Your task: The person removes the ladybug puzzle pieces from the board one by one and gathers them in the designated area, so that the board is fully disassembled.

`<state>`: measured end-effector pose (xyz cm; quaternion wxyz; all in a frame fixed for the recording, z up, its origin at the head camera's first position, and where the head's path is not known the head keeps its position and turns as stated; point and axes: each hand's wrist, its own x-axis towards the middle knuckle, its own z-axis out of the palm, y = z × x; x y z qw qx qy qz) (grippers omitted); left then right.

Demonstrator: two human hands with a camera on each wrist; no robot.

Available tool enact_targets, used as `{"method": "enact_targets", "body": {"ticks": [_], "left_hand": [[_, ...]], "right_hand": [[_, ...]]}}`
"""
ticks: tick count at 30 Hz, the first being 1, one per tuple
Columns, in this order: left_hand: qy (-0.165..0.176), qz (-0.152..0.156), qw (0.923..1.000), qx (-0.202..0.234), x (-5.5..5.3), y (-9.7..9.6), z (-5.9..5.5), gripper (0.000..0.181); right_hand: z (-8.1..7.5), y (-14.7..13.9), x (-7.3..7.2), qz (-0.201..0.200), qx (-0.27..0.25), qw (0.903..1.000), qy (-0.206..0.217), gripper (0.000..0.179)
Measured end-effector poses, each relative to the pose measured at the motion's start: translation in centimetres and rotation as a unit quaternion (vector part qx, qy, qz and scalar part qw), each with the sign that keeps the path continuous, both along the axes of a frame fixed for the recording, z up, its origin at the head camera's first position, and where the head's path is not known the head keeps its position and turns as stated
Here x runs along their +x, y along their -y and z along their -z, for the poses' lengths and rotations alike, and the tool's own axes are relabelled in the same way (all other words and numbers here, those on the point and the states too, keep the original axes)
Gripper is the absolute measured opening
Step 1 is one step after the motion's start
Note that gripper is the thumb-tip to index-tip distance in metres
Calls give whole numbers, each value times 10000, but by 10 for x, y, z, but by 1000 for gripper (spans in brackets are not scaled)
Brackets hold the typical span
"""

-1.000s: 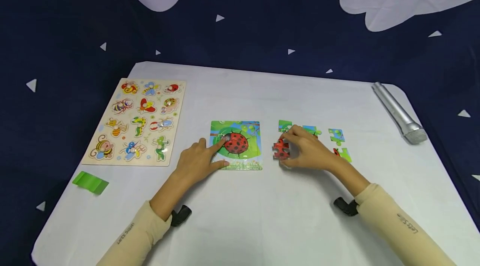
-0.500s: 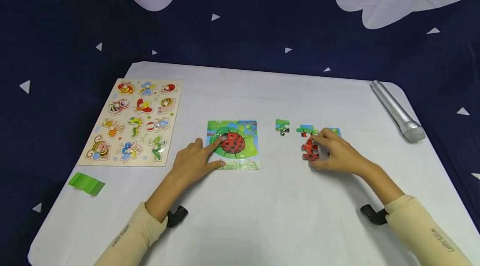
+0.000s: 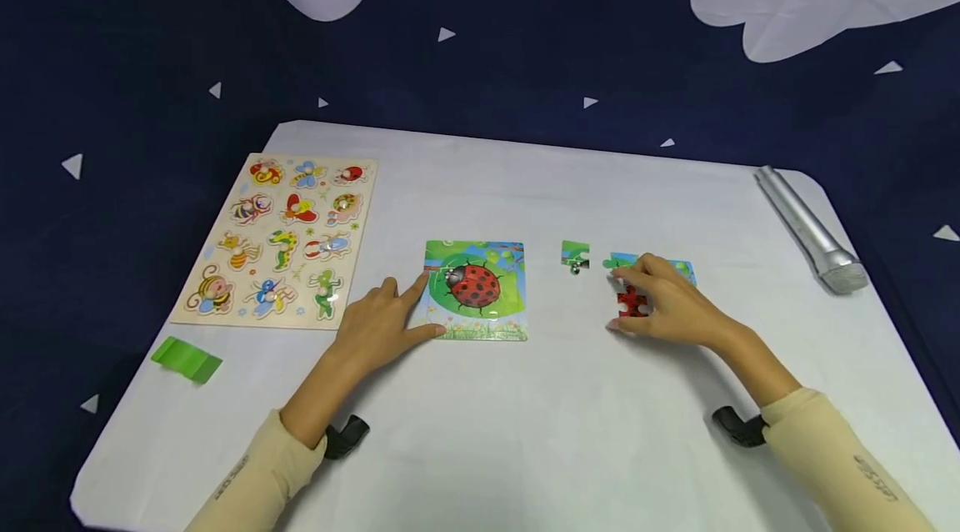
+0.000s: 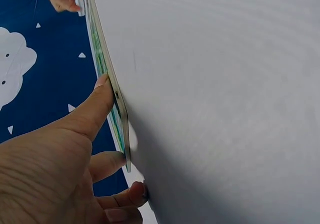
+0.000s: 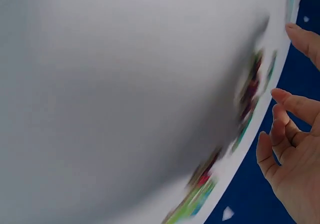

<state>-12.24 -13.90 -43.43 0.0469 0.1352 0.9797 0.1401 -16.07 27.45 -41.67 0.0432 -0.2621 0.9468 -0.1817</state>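
Note:
A square ladybug picture puzzle [image 3: 476, 290] lies mid-table. My left hand [image 3: 378, 323] rests at its left side, index fingertip by the upper left edge and thumb on the lower left corner. The left wrist view shows the thumb and a finger touching the rim of the puzzle board [image 4: 117, 96]. My right hand [image 3: 678, 303] is over a red spotted jigsaw piece [image 3: 632, 301], thumb and index finger spread apart around it. Above the table in the right wrist view, the right hand [image 5: 295, 149] has a gap between thumb and fingers; the pieces below are blurred.
Loose jigsaw pieces lie around the right hand, including a green one [image 3: 575, 255] and a blue-green one [image 3: 686, 269]. A wooden insect peg board [image 3: 277, 240] is at left, a green strip [image 3: 187, 359] in front of it. A silver microphone [image 3: 810, 228] lies at far right.
My right hand has carried the red piece rightward, from beside the puzzle to the loose pieces, and its fingers have parted. The left index finger has slid back from the ladybug to the puzzle's edge.

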Motion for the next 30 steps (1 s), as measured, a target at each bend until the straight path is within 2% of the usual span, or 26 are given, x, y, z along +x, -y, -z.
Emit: {"method": "enact_targets", "body": {"ticks": [4,9,17,21,25,30], "left_hand": [[-31,37,10000,61,0,3,2,85],[19,24,9999,119,0,3,2,85],[90,17,9999,107,0,3,3,85],[145,-9,9998,103,1,2,3,85],[179,-23,9998,74,0,2,3,86],[173,-46,9998,-30,-1,3,4,86]], "right_hand": [[-3,37,-7,-235,-196,9995,97,71],[-5,96,-15,-571,-348,9977,137,71],[0,182,-21,-995,-156,9946,-238,55],[5,203,-24,-853,90,9958,-318,52],[6,209,-25,-721,206,9967,-308,51],[7,212,-28,-724,61,9972,166,50]]}}
